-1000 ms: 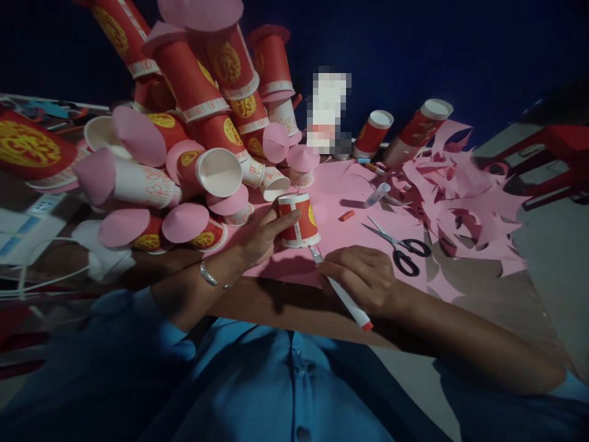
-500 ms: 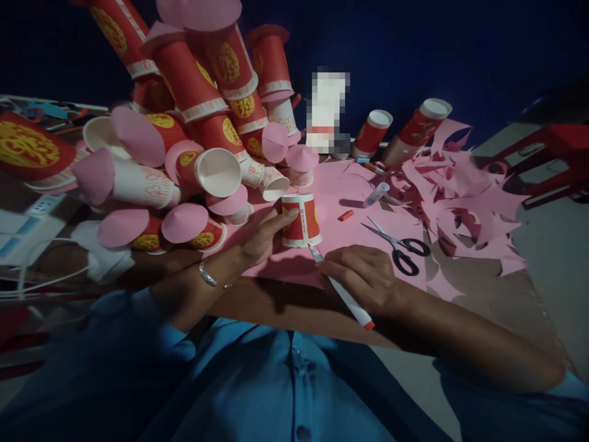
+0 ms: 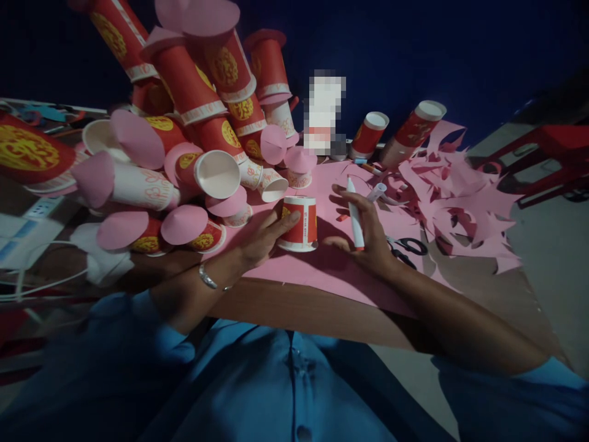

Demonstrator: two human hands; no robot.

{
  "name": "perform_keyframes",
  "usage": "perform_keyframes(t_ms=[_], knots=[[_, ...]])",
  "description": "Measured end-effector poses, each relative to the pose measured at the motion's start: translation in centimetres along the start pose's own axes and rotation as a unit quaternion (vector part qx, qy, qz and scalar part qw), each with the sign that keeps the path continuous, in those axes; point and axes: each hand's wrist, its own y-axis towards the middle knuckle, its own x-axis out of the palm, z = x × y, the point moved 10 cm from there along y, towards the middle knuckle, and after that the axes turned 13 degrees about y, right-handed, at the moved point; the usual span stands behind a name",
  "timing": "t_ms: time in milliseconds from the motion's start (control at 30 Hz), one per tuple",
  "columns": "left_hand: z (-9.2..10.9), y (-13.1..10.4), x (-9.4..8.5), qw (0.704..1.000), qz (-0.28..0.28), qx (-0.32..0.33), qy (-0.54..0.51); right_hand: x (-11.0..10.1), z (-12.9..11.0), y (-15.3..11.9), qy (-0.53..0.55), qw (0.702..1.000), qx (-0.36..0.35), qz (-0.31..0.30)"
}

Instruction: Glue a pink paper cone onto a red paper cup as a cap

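A red and white paper cup (image 3: 306, 228) stands upside down on a pink paper sheet (image 3: 317, 270). My left hand (image 3: 267, 238) grips its left side, thumb across the front. To the right of the cup, my right hand (image 3: 372, 236) holds a white marker (image 3: 355, 218) between its fingers, the red tip pointing up. The thumb and fingers of that hand are spread toward the cup without visibly touching it. Behind the right hand lies a red marker cap (image 3: 341, 217), partly hidden. Black-handled scissors (image 3: 414, 246) are partly covered by the right hand and wrist.
Several decorated cups with pink paper cones (image 3: 184, 223) are piled at the left. A glue stick (image 3: 379, 191) stands beyond my right hand. Pink paper scraps (image 3: 442, 184) heap at the right, with two red cup stacks (image 3: 369, 134) behind. A red stool (image 3: 552, 144) is far right.
My right hand has lifted the marker away from the cup's lower edge, moved it up and right, and turned its tip upward. The cup has turned slightly in my left hand.
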Motion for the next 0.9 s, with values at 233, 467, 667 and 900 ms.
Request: perform_keyframes(t_ms=[233, 467, 667, 900], knots=[[0.1, -0.1, 0.0, 0.996, 0.003, 0.040, 0.077, 2.5, -0.8, -0.3, -0.025, 0.995, -0.037, -0.094], [0.9, -0.1, 1.1, 0.997, -0.059, 0.046, 0.004, 1.2, -0.3, -0.2, -0.043, 0.996, -0.042, -0.059], [0.2, -0.1, 0.9, 0.993, -0.074, 0.020, 0.092, 0.9, -0.2, -0.1, -0.059, 0.996, -0.054, -0.049], [0.1, -0.1, 0.6, 0.992, -0.058, 0.014, 0.110, 0.5, 0.3, 0.1, -0.014, 0.999, -0.024, -0.042]])
